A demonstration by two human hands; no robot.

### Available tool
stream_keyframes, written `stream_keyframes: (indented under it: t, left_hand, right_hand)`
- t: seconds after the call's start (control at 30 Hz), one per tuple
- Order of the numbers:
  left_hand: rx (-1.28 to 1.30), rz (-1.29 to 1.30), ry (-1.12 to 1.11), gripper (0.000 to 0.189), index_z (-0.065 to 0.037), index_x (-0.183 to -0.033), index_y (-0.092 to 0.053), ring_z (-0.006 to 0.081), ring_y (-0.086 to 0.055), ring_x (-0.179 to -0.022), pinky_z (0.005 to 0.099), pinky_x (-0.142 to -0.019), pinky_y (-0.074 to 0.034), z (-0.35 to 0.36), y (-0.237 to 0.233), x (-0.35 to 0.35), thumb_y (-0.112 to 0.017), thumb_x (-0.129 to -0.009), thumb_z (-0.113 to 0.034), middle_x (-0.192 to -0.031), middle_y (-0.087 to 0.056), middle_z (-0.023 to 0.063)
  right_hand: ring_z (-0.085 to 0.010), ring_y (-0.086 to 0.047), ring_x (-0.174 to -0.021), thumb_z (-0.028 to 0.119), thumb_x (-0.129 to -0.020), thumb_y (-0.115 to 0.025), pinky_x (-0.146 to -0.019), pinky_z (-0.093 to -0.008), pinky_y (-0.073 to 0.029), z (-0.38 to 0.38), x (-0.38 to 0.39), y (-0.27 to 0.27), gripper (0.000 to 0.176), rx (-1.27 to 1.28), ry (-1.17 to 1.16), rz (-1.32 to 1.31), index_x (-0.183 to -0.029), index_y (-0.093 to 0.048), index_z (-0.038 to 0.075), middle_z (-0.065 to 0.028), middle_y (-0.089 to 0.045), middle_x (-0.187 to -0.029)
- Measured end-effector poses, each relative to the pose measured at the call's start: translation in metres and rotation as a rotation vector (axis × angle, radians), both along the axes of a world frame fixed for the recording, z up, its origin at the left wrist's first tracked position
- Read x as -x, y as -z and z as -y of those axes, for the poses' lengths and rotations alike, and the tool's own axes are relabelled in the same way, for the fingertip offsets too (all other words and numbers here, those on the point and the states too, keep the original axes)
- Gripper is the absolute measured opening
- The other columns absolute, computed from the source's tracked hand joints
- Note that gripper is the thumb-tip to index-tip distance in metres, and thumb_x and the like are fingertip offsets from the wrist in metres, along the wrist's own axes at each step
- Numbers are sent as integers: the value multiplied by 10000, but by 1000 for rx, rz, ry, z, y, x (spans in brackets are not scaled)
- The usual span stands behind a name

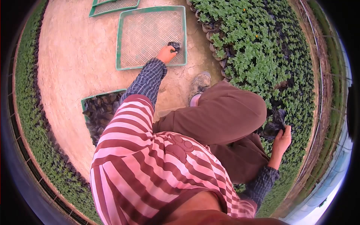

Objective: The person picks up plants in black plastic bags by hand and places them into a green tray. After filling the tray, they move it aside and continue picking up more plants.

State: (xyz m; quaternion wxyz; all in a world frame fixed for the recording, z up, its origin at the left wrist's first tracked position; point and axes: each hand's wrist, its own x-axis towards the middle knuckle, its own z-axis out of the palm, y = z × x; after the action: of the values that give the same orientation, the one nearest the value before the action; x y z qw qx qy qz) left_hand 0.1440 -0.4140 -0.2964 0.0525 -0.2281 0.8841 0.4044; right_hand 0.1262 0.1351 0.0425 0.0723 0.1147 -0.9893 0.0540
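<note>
My left hand [167,55] is stretched out over the lower right corner of a shallow green mesh tray [129,45]. Its fingers are closed on a small black plastic pot [175,46], which overlaps the tray's mesh near the right rim. Out to my right, my right hand [282,142] grips a crumpled bunch of black plastic bags [275,125] by its edge, low over the green seedlings [258,56].
A second green tray [83,106], filled with dark pots [101,112], stands left of my body. More green trays [114,6] lie at the top. My shoe [201,83] rests on the bare ground beside the plant bed. Another plant row [35,127] borders the ground at left.
</note>
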Motion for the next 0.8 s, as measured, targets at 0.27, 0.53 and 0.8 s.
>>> stream_keyframes:
  t: [0.27,0.53,0.8]
  left_hand:
    - [-290,116,-672,470,-10,-1305,-433,344,-600,-939,456,-771,-551,-2,23,41,-616,-880,-93,-1231,-480,258]
    - [-55,90,-406,651,-43,-1418,-331,381,-553,-1094,435,-912,-493,-21,7,41,-592,-822,-32,-1297,-461,248]
    - [132,19,-81,599,-36,-1315,-458,417,-545,-1035,441,-899,-470,-13,15,28,-645,-747,-64,-1226,-496,224]
  right_hand:
    - [-373,-583,-747,-33,-831,-525,-660,-405,-464,9,1,-6,171,38,-11,-7,-984,-532,41,-176,-593,-826]
    - [-349,-579,-732,-32,-829,-530,-661,-389,-464,11,1,-8,161,37,-4,0,-970,-532,45,-155,-581,-806]
    - [-352,-592,-757,-29,-823,-537,-673,-392,-468,13,4,-11,179,25,5,5,-985,-543,46,-156,-594,-829]
